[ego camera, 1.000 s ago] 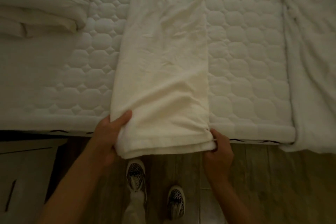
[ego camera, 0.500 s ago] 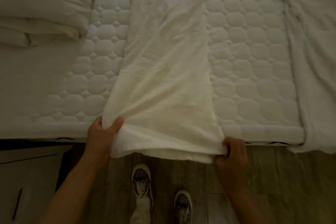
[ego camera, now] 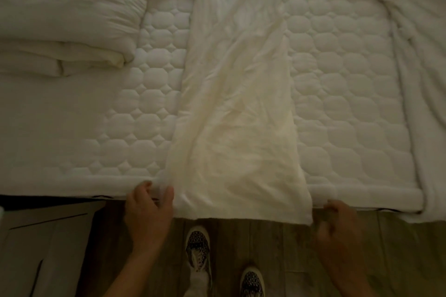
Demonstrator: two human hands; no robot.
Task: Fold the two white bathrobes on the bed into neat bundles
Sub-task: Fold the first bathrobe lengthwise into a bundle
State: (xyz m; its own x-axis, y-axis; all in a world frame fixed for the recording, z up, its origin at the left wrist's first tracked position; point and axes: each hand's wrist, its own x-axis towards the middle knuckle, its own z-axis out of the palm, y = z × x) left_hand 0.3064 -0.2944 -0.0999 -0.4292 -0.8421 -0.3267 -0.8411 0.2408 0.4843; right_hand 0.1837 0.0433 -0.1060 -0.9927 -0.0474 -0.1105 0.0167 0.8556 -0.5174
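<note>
Quilted white mattress (ego camera: 337, 103) over dark wood floor (ego camera: 277, 260), bedding (ego camera: 60, 19) heaped at far left. Bathrobe (ego camera: 236, 116) spread mid-bed, long axis running from far side to near edge, near end overhanging. Left hand (ego camera: 148, 210) pinching its near left corner; right hand (ego camera: 339, 222) blurred beside right corner, grip unclear.

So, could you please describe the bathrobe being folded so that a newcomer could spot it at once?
Start from the quilted mattress. Down its middle runs the bathrobe, its near end hanging over the edge between the left hand and right hand. Unlike the piled bedding at left and the rumpled cloth at right, it is one long, flat strip.
</note>
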